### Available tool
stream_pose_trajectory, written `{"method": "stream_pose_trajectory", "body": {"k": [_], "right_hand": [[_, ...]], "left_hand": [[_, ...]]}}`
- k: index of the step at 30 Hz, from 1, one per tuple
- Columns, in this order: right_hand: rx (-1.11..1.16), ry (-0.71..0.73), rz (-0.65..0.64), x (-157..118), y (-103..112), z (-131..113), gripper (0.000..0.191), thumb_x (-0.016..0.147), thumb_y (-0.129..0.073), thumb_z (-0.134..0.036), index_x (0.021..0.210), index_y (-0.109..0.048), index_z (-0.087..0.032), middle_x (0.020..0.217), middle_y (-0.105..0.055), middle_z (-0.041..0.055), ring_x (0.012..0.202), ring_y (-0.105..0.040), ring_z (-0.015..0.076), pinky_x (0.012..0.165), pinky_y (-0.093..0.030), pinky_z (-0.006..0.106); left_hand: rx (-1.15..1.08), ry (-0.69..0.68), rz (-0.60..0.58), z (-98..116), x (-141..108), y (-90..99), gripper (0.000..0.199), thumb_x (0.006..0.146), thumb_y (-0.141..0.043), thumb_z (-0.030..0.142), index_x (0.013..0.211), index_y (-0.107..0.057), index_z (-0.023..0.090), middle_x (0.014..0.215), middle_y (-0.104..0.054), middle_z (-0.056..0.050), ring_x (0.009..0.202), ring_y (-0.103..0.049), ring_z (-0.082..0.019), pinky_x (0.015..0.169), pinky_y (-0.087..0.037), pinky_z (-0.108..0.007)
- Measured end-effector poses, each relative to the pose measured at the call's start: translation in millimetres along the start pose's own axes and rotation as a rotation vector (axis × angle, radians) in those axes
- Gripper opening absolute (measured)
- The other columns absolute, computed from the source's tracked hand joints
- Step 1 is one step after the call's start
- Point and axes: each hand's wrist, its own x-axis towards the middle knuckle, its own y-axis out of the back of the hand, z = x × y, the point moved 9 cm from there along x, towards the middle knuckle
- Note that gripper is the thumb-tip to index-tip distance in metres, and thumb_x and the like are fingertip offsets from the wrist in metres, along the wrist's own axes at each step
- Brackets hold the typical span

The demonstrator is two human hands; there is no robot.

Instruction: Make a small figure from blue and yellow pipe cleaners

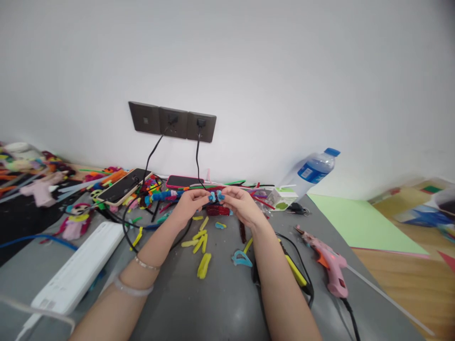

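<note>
Both hands meet over the far middle of the grey table, fingers pinched on small blue fuzzy pieces that look like bent pipe cleaner. My left hand grips from the left, and my right hand from the right. Whether the pieces are joined is too small to tell. Below the hands lie several short yellow fuzzy strips and a thicker folded yellow piece. A light blue loop with a yellow stem rests beside my right forearm.
A pink glue gun lies at right with a long glue stick. Behind it stands a water bottle by a small white-green box. At left are a white power strip, phone, fuzzy doll and black cables.
</note>
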Motion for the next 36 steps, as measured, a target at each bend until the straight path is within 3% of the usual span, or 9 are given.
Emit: {"method": "stream_pose_trajectory", "body": {"k": [15,25,36], "right_hand": [[-0.113,0.068,-0.027,-0.4,-7.2,-2.1,0.028,0.059,-0.085,-0.036,0.075,-0.069,-0.019,0.067,-0.067,-0.0005,0.063,-0.061,0.0135,0.057,-0.046,0.024],[-0.146,0.080,-0.027,0.0,-6.8,-2.3,0.026,0.060,-0.084,-0.036,0.075,-0.070,-0.019,0.064,-0.066,-0.0011,0.061,-0.060,0.0133,0.055,-0.045,0.024],[-0.121,0.066,-0.050,-1.0,-8.8,-0.6,0.029,0.059,-0.085,-0.038,0.074,-0.069,-0.019,0.063,-0.065,-0.0018,0.059,-0.059,0.0123,0.057,-0.047,0.024]], "left_hand": [[0.024,-0.002,-0.011,2.1,-1.5,-1.5,0.036,0.056,-0.079,0.041,0.075,-0.070,0.013,0.062,-0.056,0.003,0.049,-0.035,-0.006,0.050,-0.023,-0.023],[0.068,-0.008,-0.012,-4.8,1.7,0.5,0.037,0.060,-0.078,0.042,0.081,-0.071,0.013,0.057,-0.051,0.004,0.048,-0.033,-0.006,0.049,-0.021,-0.023],[0.053,-0.003,0.001,-2.5,0.3,1.2,0.037,0.056,-0.080,0.041,0.079,-0.072,0.013,0.062,-0.058,0.001,0.050,-0.036,-0.006,0.049,-0.026,-0.022]]}}
